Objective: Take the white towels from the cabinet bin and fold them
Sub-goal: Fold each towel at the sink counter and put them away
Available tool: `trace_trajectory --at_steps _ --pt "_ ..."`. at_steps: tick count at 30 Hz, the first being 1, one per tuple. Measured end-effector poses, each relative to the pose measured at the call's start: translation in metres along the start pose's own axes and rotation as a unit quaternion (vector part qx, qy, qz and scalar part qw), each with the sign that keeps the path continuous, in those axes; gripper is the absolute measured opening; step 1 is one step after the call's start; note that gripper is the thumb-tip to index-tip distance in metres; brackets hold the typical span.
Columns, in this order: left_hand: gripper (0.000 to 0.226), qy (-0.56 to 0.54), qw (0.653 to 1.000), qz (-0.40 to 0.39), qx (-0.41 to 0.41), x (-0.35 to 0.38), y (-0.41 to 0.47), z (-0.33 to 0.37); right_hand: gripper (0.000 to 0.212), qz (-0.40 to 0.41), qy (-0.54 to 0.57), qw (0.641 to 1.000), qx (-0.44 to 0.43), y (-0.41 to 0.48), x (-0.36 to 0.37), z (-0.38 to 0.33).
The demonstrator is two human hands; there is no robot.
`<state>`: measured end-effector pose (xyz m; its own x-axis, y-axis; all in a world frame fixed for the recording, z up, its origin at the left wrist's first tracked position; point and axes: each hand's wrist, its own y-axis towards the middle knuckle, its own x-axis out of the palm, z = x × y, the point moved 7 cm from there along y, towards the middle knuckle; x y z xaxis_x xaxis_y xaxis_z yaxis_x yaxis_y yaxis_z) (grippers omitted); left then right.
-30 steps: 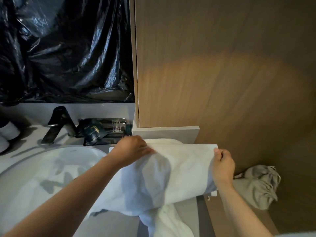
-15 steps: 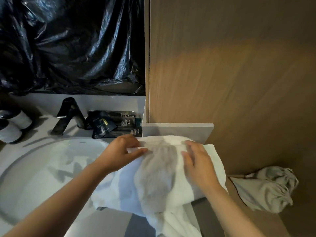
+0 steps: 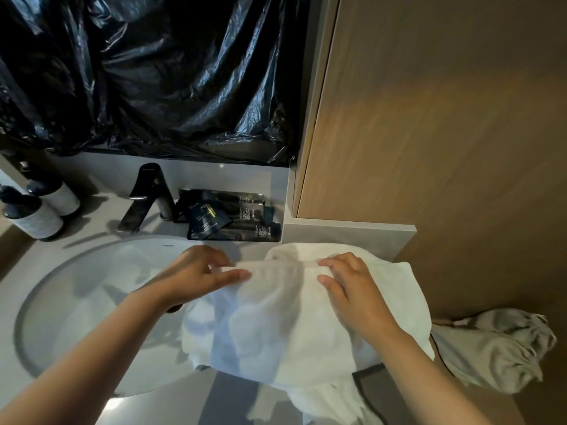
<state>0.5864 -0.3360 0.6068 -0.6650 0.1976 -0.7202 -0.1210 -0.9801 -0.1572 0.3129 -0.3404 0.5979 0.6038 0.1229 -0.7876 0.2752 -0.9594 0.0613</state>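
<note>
A white towel (image 3: 294,326) lies bunched on the grey counter to the right of the sink, its lower part hanging over the front edge. My left hand (image 3: 205,271) pinches the towel's far left edge between thumb and fingers. My right hand (image 3: 352,289) rests on top of the towel near its far edge, with fingertips and thumb curled onto a raised fold there. Between the two hands runs a ridge of towel. The cabinet bin is out of view.
A round white sink basin (image 3: 76,302) sits at the left with a black faucet (image 3: 144,200) behind it. Dark toiletry packets (image 3: 227,219) and two bottles (image 3: 36,216) stand at the back. Wooden wall panel (image 3: 445,133) on the right; a grey cloth bag (image 3: 494,351) hangs low.
My right hand left the towel's right end, slid across its top to the middle and now curls onto the far fold. My left hand kept its hold on the far left edge.
</note>
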Motion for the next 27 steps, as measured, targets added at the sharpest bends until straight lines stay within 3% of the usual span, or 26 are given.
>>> trace_trajectory --at_steps 2,6,10,15,18,20,23,27 --pt "0.044 -0.048 0.999 0.015 -0.004 -0.003 -0.004 0.003 0.010 0.020 0.021 1.000 -0.009 0.003 -0.004 -0.005" --pt "0.057 -0.093 0.996 0.010 -0.005 -0.002 -0.007 0.004 0.012 0.030 0.050 0.998 -0.009 0.003 -0.006 -0.010" --pt "0.054 -0.041 0.997 0.051 -0.032 -0.011 -0.008 -0.002 0.025 0.021 0.043 0.999 -0.002 0.011 0.000 -0.013" --pt "0.073 0.039 0.991 0.131 0.009 -0.017 -0.007 0.002 0.004 0.009 -0.023 1.000 0.003 0.022 0.010 -0.010" --pt "0.067 0.031 0.989 0.138 0.031 -0.016 -0.011 0.005 0.009 -0.008 -0.063 0.997 -0.033 0.025 0.009 -0.009" --pt "0.050 0.009 0.988 0.150 0.035 -0.016 -0.013 0.007 0.017 -0.017 -0.094 0.995 -0.042 0.026 0.004 -0.003" --pt "0.037 -0.018 0.985 0.173 0.018 -0.018 -0.016 0.008 0.047 -0.022 -0.128 0.990 -0.051 0.026 -0.005 0.008" --pt "0.039 -0.042 0.984 0.171 -0.020 -0.017 -0.016 0.004 0.034 -0.029 -0.094 0.994 -0.041 0.026 -0.021 0.020"
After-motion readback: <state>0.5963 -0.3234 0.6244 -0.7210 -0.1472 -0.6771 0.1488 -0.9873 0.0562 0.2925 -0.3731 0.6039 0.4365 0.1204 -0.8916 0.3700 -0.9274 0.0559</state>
